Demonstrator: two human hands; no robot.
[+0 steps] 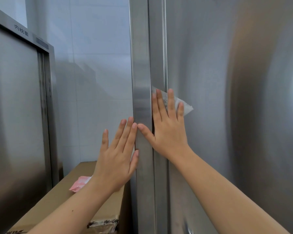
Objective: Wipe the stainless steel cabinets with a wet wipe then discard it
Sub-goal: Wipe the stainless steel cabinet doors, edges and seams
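Observation:
A tall stainless steel cabinet (227,81) fills the right half of the view, with a vertical corner post (141,73) at its left edge. My right hand (167,125) lies flat on the door beside the post, pressing a white, slightly soiled wet wipe (186,107) against the steel; the wipe sticks out past my fingertips to the right. The thumb of that hand touches the post. My left hand (117,152) is empty, fingers spread, resting against the left side of the post.
A second steel cabinet (15,107) with a label strip stands at the left. Between them is a white tiled wall (95,65). Below it a cardboard box (71,196) carries a pink wipe packet (79,183).

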